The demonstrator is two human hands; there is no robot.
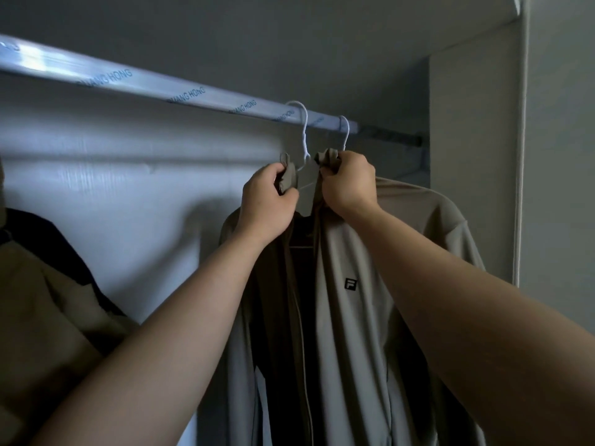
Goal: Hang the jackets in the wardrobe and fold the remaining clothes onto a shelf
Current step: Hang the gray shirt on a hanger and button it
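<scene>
Held jacket [354,317] on hanger [303,123], hooked over wardrobe rail [180,91]. Clenched left grip [267,204] and right grip [349,185] on opposite collar halves. Judged hanging step nearly complete, apparently on the left of two hooks. Called next for squaring the collar, then letting go.

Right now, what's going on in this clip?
A person is hanging a jacket in the wardrobe. The left hand grips one side of its collar and the right hand grips the other, just below two white hanger hooks that sit over the rail. The jacket hangs open at the front. Another garment shows at lower left.
</scene>
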